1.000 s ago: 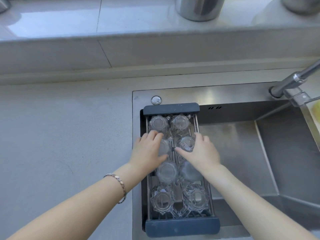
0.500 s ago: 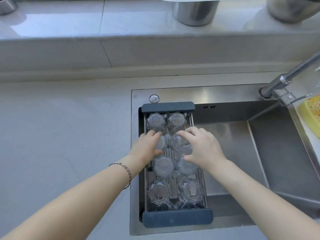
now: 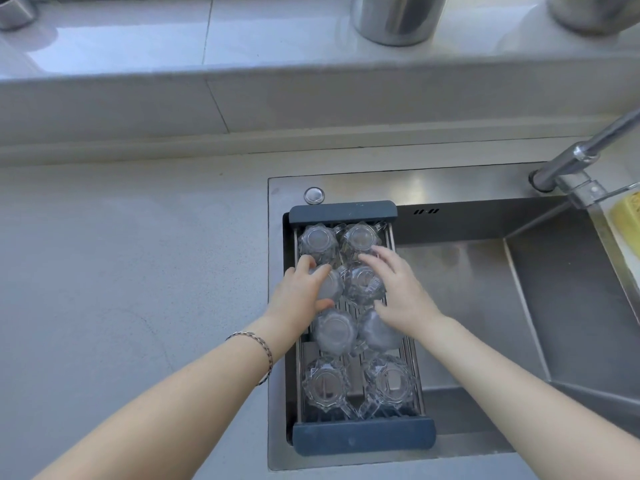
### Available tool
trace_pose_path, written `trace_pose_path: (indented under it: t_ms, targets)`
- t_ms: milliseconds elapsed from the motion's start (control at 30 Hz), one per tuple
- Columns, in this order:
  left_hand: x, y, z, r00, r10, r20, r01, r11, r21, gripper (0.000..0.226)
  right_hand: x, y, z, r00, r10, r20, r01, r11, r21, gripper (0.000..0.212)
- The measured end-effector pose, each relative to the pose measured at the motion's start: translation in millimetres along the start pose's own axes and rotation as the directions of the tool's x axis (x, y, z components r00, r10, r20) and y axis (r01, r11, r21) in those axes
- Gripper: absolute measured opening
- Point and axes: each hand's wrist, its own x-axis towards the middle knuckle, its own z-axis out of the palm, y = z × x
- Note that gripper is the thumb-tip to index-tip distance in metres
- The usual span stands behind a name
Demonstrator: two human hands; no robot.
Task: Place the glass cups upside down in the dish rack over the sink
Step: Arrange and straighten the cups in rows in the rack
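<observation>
1. Glass cups fill the dish rack in two columns, bases up, from far edge to near edge.
2. They look rigid, slick and breakable; gripping the faceted sides seems safest.
3. Left hand cups a second-row glass, fingers curled on it; right hand hovers with fingers spread, clamping nothing.
4. Steel sink lies beneath, grey counter to its left.

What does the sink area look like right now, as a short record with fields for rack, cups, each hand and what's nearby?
rack: dish rack spanning the left end of the sink
cups: eight glass cups, two columns of four, bases up
left hand: on the second-row left cup
right hand: open beside the second-row right cup
nearby: faucet, metal pot on the ledge
</observation>
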Motion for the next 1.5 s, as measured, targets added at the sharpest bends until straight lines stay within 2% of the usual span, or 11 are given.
trace_pose_path:
  t_ms: [133,300,467,600,667,733,800,900,1100,1300,1500]
  targets:
    - [-2,-1,4,0.999,-0.014,-0.029,0.013,1.0,-0.027,0.061,-6,-4,15,0.918,0.397,-0.022,-0.382,0.897,0.224,0.084]
    - [0,-1,2,0.999,-0.032,-0.043,0.029,0.998,-0.059,0.059,2,-14,26,0.876,0.47,-0.113,-0.436,0.869,0.235,0.08]
    - [-9,6,4,0.995,-0.076,-0.069,0.067,0.989,-0.129,0.062,-3,-12,18,0.911,0.412,-0.021,-0.393,0.882,0.261,0.082]
    - [-41,14,13,0.939,-0.201,-0.28,0.119,0.951,-0.286,0.054,-17,-6,-5,0.922,0.386,-0.033,-0.365,0.894,0.259,0.072]
    - [-58,19,22,0.953,-0.219,-0.21,0.153,0.945,-0.29,0.05,-30,-3,-8,0.917,0.397,-0.034,-0.389,0.909,0.148,0.066]
    - [-66,26,32,0.967,-0.251,-0.041,0.231,0.935,-0.271,0.056,-42,-4,-1,0.919,0.386,0.076,-0.386,0.922,-0.008,0.07]
    - [-67,34,38,0.967,-0.25,0.046,0.254,0.945,-0.206,0.062,-49,-7,12,0.93,0.328,0.164,-0.296,0.935,-0.197,0.079]
    - [-63,45,41,0.96,-0.267,0.081,0.274,0.957,-0.092,0.073,-49,-12,21,0.954,0.276,0.112,-0.231,0.922,-0.31,0.074]
    - [-53,48,27,0.944,-0.299,0.139,0.304,0.952,-0.017,0.063,-52,-17,5,0.972,0.232,0.047,-0.208,0.933,-0.292,0.065]
    - [-62,40,7,0.971,-0.192,0.14,0.183,0.98,0.079,0.057,-73,-24,-21,0.981,0.193,-0.035,-0.195,0.975,-0.104,0.064]
    - [-67,46,-28,0.977,-0.086,0.196,0.03,0.962,0.271,0.059,-91,-23,-43,0.953,0.287,-0.093,-0.286,0.958,0.022,0.065]
